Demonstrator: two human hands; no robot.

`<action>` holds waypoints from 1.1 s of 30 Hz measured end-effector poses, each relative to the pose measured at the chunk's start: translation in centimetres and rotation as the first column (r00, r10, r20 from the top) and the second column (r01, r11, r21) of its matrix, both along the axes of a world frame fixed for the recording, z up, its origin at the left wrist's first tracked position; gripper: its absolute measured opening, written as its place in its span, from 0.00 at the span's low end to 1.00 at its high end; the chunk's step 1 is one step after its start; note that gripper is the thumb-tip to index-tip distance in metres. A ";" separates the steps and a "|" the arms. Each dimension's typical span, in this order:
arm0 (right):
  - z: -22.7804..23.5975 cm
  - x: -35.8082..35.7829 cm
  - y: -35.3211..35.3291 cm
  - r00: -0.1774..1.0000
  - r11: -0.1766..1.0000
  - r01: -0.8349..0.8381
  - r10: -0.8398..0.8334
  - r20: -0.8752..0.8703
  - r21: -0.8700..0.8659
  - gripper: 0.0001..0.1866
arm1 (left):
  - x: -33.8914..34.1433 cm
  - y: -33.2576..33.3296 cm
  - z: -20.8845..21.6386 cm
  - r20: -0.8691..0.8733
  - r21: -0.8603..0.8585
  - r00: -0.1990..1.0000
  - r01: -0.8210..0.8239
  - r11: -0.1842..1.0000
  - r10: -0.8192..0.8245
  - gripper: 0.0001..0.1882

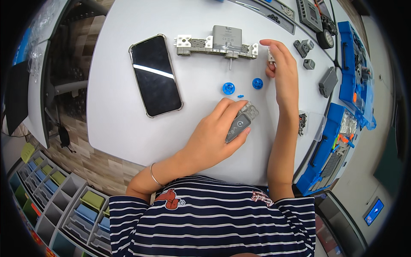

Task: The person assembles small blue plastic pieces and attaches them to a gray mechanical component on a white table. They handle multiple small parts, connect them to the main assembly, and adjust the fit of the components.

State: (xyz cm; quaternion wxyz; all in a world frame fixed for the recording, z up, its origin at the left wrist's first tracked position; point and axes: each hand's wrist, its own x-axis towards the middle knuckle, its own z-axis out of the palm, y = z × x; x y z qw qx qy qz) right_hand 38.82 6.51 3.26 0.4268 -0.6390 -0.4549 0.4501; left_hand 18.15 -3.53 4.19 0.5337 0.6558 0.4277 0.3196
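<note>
My left hand [214, 132] is closed round a grey motor [238, 127], with a lighter grey perforated building piece at its far end. Curled over a small white connector piece [270, 55], my right hand [284, 73] covers most of it with its fingers. Just left of those fingers lies a grey beam assembly [197, 43] with white corner pieces, carrying a second grey motor [227, 37]. A thin metal shaft [230, 64] points from it toward me. Between my hands and the assembly are two blue round wheels [228, 88] [257, 83] and a small blue pin [240, 96].
A black-screened phone [156, 75] lies on the white table at left. Loose grey parts [304, 47] and a dark grey block [328, 82] sit at right, beside blue parts cases [321, 150]. A grey tray [274, 15] stands at the far edge.
</note>
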 end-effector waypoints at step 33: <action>0.8 -2.1 -11.8 0.953 0.945 -0.075 -0.027 0.303 0.319 0.13 | 0.5 0.4 -0.5 -0.048 0.128 0.996 -0.064 0.990 0.070 0.28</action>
